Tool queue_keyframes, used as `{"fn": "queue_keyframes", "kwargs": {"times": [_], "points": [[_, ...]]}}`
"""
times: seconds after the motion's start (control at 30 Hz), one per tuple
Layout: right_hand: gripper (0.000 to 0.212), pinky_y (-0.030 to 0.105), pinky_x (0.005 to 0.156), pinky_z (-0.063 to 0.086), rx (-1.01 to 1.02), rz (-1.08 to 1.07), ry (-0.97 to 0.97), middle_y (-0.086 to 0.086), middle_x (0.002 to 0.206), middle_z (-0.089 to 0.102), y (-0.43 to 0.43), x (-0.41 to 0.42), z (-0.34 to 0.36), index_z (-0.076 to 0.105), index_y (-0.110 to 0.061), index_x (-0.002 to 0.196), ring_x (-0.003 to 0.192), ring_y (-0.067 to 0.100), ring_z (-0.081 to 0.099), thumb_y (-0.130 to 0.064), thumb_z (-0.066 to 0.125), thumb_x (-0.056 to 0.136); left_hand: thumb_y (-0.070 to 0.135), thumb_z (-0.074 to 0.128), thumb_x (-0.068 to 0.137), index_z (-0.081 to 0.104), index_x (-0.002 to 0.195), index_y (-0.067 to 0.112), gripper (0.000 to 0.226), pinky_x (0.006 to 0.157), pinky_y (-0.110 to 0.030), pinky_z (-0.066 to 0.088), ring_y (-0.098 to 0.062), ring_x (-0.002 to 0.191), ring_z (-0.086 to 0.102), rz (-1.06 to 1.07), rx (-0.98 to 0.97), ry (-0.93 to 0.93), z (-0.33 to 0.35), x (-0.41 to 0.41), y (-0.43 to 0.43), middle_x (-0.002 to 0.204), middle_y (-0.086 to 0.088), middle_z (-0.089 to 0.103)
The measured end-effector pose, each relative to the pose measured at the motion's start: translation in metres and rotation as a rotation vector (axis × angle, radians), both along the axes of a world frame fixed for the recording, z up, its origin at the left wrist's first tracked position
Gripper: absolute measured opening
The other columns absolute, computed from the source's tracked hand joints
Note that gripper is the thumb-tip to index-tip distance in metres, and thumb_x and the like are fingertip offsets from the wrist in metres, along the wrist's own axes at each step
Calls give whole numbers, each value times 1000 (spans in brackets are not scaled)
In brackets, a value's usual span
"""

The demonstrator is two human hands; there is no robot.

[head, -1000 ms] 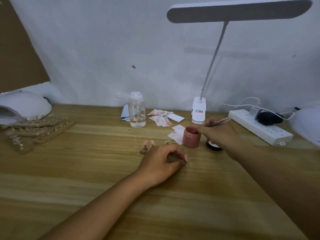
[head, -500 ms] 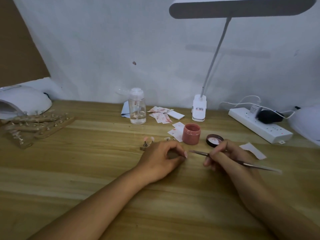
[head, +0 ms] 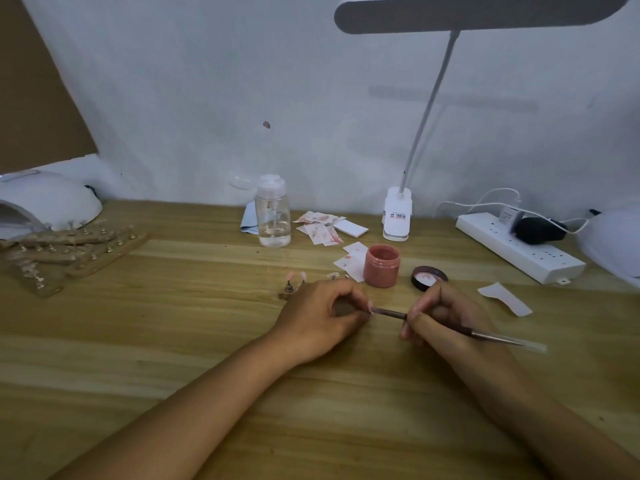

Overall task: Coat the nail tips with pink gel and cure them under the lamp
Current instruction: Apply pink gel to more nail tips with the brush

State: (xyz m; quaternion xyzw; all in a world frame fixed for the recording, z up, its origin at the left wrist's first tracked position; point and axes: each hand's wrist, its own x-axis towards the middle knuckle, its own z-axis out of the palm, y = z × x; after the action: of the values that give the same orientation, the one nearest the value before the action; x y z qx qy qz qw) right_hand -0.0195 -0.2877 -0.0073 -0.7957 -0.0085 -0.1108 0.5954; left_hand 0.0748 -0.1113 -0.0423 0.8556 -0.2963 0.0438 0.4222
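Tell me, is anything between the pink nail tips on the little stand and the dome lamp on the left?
Yes: wooden strips lie piled right before the lamp, between it and the nail tips.

Nail desk (head: 173, 341) w/ cure lamp (head: 45, 202), gel jar (head: 381, 265)

The right hand (head: 446, 317) has come down from the pink gel jar (head: 381, 266) toward the frame's centre, and its brush (head: 391, 312) now meets the nail tip (head: 370, 310) pinched by the left hand (head: 318, 320)
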Motion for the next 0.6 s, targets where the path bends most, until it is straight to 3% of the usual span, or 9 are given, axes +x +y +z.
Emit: {"fn": "queue_keyframes", "kwargs": {"times": [0.17, 0.37, 0.53, 0.6], "points": [[4, 31, 72, 49, 7, -2, 4, 10, 71, 71, 0, 0, 0, 58, -1, 84, 70, 14, 67, 0, 60, 87, 15, 74, 84, 74, 86, 26, 12, 50, -3, 29, 20, 53, 47, -12, -19, 12, -1, -1, -1, 64, 35, 59], [6, 29, 68, 45, 26, -29, -32, 11, 66, 68, -2, 1, -5, 56, 1, 82, 65, 13, 61, 5, 57, 86, 14, 74, 84, 71, 81, 32, 18, 51, -2, 30, 20, 53, 47, -24, -43, 19, 1, -2, -1, 75, 21, 66], [8, 23, 59, 51, 89, -211, -325, 3, 80, 72, -3, 1, -2, 58, -13, 97, 59, 16, 59, -11, 51, 97, 14, 73, 85, 72, 84, 32, 18, 57, -4, 31, 18, 61, 51, -29, -95, 11, 5, -6, 0, 86, 19, 70], [13, 23, 55, 52, 7, -208, -373, -2, 80, 72, -3, 1, -3, 60, -17, 101, 57, 17, 60, -16, 47, 98, 13, 72, 87, 71, 85, 31, 18, 55, -5, 32, 13, 56, 50, -42, -197, -6, 7, -10, 0, 88, 18, 71]]}}
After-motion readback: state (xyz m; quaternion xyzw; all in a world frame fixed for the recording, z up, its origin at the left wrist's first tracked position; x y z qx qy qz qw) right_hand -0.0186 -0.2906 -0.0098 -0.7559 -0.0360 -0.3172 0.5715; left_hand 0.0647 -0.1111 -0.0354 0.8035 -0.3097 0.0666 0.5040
